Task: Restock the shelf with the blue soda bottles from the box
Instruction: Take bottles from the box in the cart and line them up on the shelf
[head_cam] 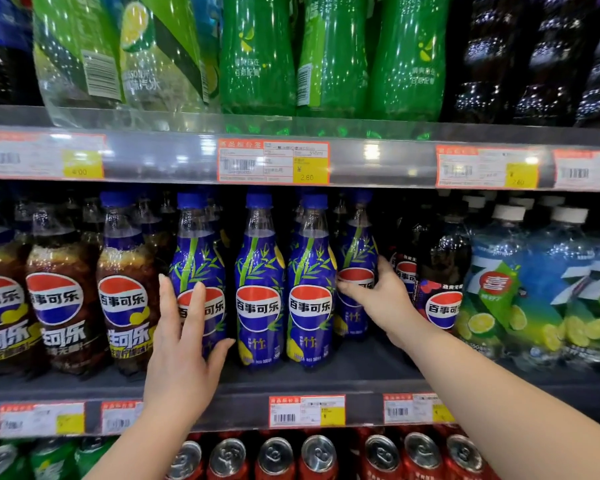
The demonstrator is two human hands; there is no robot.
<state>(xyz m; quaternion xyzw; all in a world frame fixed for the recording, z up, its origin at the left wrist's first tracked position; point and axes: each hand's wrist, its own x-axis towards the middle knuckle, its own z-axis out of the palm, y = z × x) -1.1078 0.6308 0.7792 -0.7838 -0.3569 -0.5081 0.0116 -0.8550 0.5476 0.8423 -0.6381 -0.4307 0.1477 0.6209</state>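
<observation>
Several blue soda bottles with bamboo print stand on the middle shelf [326,379]. My left hand [181,355] wraps around the leftmost blue bottle [196,258], fingers along its left side and thumb under its right. My right hand [378,296] grips the rightmost blue bottle [357,251], which stands farther back than the others. Two more blue bottles [258,292] [310,292] stand upright between my hands at the front. The box is not in view.
Brown cola bottles [63,299] stand left of the blue ones, dark cola bottles [440,278] and light-blue lime soda bottles [534,289] to the right. Green bottles [257,57] fill the upper shelf. Red cans [319,455] line the lower shelf. Price tags [274,162] run along the rails.
</observation>
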